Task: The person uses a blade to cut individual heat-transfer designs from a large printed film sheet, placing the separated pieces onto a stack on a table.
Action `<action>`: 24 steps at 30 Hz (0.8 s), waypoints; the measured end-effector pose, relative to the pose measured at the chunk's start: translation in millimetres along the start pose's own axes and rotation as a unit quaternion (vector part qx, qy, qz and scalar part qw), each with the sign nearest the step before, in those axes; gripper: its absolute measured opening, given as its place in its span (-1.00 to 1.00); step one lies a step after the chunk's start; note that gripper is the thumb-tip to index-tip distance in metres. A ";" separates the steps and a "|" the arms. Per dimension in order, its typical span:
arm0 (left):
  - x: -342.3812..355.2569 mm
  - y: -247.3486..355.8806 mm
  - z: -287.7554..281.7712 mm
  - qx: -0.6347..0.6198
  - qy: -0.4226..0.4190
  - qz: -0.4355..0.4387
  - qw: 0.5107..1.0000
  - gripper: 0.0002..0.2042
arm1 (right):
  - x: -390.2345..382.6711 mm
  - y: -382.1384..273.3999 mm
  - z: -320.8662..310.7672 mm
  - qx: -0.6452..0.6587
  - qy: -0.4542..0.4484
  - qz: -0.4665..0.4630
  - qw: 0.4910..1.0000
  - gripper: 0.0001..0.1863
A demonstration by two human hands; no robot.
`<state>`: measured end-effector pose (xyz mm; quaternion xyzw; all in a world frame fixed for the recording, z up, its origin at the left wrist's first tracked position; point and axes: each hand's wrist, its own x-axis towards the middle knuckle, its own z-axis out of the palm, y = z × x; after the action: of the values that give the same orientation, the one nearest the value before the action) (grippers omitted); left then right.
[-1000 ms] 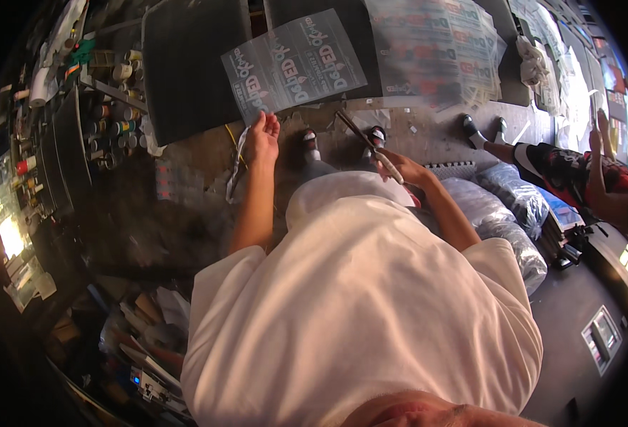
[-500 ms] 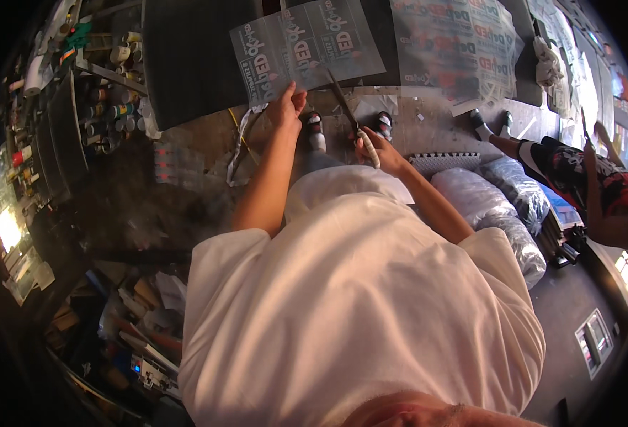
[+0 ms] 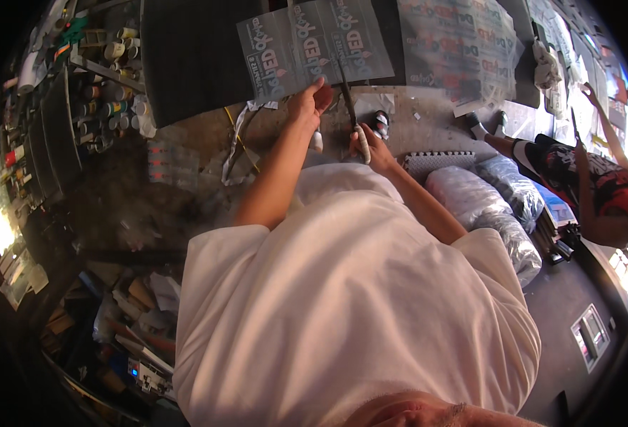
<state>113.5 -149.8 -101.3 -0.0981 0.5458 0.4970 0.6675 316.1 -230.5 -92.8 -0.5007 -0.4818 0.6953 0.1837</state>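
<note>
My left hand [image 3: 307,107] grips the lower edge of a translucent printed sheet [image 3: 261,57], thumb uppermost, at the near edge of a dark table [image 3: 186,64]. Just to its right, my right hand [image 3: 371,149] is closed around the pale wrapped handle of a long, narrow dark tool [image 3: 349,99], which looks like a blade. The tool points up at the sheet, its far part lying among the printed panels; whether it is above or under the sheet I cannot tell. A stack of similar printed sheets [image 3: 456,50] lies to the right on the table.
Paint tubs [image 3: 115,50] and shelving crowd the left. Wrapped bales [image 3: 456,199] and an interlocking mat [image 3: 438,160] lie on the right floor. A co-worker [image 3: 577,178] is at the far right by bright sheets. A strap and yellow cord [image 3: 234,135] hang below the table edge.
My left hand has moved up and right with the sheet, which shifted rightward. My right hand moved left and slightly up, and the tool now reaches farther up into the sheet's area.
</note>
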 end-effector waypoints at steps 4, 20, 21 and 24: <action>-5.0 3.6 4.8 0.027 0.000 0.016 1.000 -0.81 | -4.3 -1.0 5.8 0.037 0.019 -0.023 0.999 -0.65; -1.7 6.3 -4.9 0.090 0.010 0.020 0.996 -0.81 | -4.9 -11.2 15.8 -0.029 0.063 0.026 0.997 -0.73; -2.1 7.3 -3.8 0.091 0.008 0.020 0.996 -0.81 | -3.0 -5.7 16.6 -0.031 0.067 0.027 0.997 -0.73; -5.3 8.3 -3.3 0.123 -0.006 0.025 0.992 -0.81 | 9.4 4.0 15.5 0.073 0.070 -0.018 0.995 -0.70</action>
<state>105.6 -150.9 -94.8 0.0008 0.6010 0.4431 0.6652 299.4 -233.0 -100.6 -0.5248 -0.4241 0.6886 0.2655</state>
